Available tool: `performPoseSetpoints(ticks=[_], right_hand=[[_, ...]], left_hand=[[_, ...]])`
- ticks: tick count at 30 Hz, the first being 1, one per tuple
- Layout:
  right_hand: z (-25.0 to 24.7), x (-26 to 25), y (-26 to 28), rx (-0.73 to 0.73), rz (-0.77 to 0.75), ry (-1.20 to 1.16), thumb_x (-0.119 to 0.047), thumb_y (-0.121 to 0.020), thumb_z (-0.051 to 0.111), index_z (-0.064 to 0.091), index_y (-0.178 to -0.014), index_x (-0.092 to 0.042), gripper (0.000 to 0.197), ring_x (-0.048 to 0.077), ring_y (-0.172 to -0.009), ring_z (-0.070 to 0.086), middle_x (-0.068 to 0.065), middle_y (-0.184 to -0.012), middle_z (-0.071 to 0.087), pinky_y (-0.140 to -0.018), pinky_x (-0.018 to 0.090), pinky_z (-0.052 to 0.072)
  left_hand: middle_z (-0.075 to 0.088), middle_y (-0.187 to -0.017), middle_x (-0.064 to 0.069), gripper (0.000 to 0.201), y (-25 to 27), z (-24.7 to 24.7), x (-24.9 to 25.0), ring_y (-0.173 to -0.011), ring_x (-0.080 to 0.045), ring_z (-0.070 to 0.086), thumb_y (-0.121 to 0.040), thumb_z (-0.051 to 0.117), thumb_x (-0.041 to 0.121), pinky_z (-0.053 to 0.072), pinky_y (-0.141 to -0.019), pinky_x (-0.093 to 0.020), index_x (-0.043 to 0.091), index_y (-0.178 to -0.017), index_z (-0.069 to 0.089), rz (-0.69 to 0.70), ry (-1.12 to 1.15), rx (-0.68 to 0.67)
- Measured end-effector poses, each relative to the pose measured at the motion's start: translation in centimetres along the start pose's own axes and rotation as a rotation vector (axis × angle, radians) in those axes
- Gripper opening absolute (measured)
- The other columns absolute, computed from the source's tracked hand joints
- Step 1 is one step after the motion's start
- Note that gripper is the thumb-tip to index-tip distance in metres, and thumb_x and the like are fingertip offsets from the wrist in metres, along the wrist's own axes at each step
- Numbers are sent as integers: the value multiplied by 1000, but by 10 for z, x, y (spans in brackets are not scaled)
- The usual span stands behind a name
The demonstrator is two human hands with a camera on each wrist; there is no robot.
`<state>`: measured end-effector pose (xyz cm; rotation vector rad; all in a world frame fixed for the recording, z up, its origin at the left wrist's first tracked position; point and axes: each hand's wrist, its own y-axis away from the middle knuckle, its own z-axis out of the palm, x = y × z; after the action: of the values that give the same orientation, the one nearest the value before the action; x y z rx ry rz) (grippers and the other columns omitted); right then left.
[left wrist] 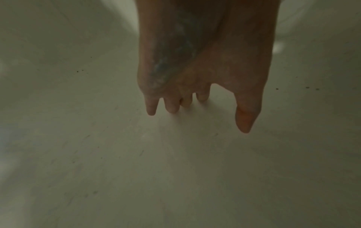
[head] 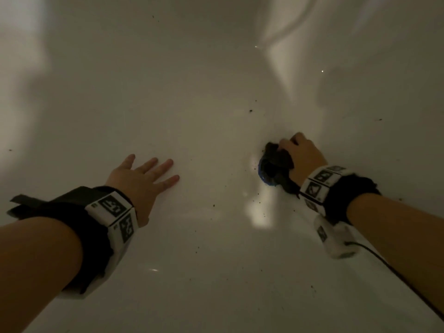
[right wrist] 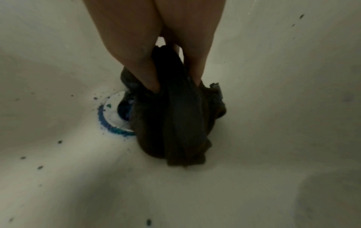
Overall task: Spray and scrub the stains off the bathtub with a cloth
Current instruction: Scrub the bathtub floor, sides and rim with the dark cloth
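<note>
Gripping dark cloth under right hand, over drain

Left hand lies flat, fingers spread; right hand curls tight, grip closed.

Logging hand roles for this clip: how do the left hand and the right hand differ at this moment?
The left hand is spread flat with straight fingers; the right hand is curled round the dark cloth. The left hand holds nothing and lies on bare bathtub floor; the right hand presses the cloth at the blue-stained drain. Both wear marker wristbands.
</note>
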<state>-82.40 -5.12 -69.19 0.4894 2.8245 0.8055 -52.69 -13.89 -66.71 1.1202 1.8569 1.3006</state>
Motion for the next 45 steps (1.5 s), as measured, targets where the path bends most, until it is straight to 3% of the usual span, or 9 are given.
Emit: performPoseSetpoints(ticks=[7, 9, 12, 15, 20, 25, 28, 37, 45], right_hand=[[-81, 10, -58, 443, 143, -276, -29, -64, 60, 52, -114, -12, 53, 32, -115, 44, 18, -132, 38, -96, 37, 44], [-91, -16, -84, 415, 37, -200, -41, -76, 63, 53, -103, -25, 33, 28, -108, 50, 11, -125, 45, -81, 30, 50], [-83, -47, -114, 180, -137, 12, -63, -77, 49, 55, -117, -31, 51, 36, -114, 45, 9, -128, 43, -101, 38, 38], [-54, -51, -93, 117, -293, 338, -32, -90, 49, 53, -123, -23, 34, 41, -124, 34, 13, -135, 38, -105, 46, 29], [-20, -15, -13, -93, -582, 437, -3, -43, 85, 66, -74, -16, 39, 39, -84, 60, 14, -95, 62, -45, 39, 51], [-54, 16, -16, 272, -44, 177, -1, -77, 63, 58, -118, -13, 43, 36, -119, 36, 17, -133, 37, -97, 43, 38], [-64, 28, -41, 78, 232, 224, -27, -75, 75, 35, -139, -22, 76, 43, -133, 19, 19, -150, 11, -109, 51, 20], [1, 15, -6, -94, 83, 255, -22, -74, 72, 38, -133, -26, 68, 37, -118, 36, 15, -138, 24, -101, 43, 33], [-23, -13, 51, 256, 25, -427, -20, -69, 57, 64, -92, -10, 27, 12, -82, 42, 10, -105, 44, -80, 6, 32]], left_hand=[[-36, -149, 2, 92, 0, 3, -1, -144, -18, -17, -92, 49, 38, -6, -116, -46, 33, -142, -28, 7, 30, 15], [-36, -149, 2, 92, 1, 3, -1, -144, -18, -17, -91, 49, 36, -6, -116, -46, 33, -142, -28, 7, 37, 14], [-36, -149, 3, 93, -1, 2, -2, -143, -18, -18, -91, 51, 35, -6, -115, -46, 34, -142, -28, 12, 48, 17], [-36, -149, 2, 94, -1, 1, -2, -144, -19, -18, -91, 52, 35, -7, -115, -46, 33, -142, -27, 15, 50, 12], [-35, -149, 1, 93, 0, 1, -1, -144, -19, -17, -91, 51, 38, -6, -115, -46, 33, -143, -26, 9, 51, 14], [-35, -149, 1, 94, 1, 1, -1, -144, -19, -17, -91, 51, 38, -6, -116, -46, 32, -142, -27, 8, 39, 6], [-35, -149, 1, 94, 2, 0, -1, -144, -19, -17, -91, 51, 39, -5, -116, -46, 32, -142, -27, 7, 35, 2], [-35, -150, 1, 93, 1, -2, -1, -144, -19, -16, -91, 50, 40, -5, -116, -46, 32, -142, -27, 5, 17, -19], [-34, -150, 1, 94, 2, -3, 0, -145, -19, -14, -90, 50, 45, -2, -117, -46, 31, -143, -27, -1, -7, -26]])
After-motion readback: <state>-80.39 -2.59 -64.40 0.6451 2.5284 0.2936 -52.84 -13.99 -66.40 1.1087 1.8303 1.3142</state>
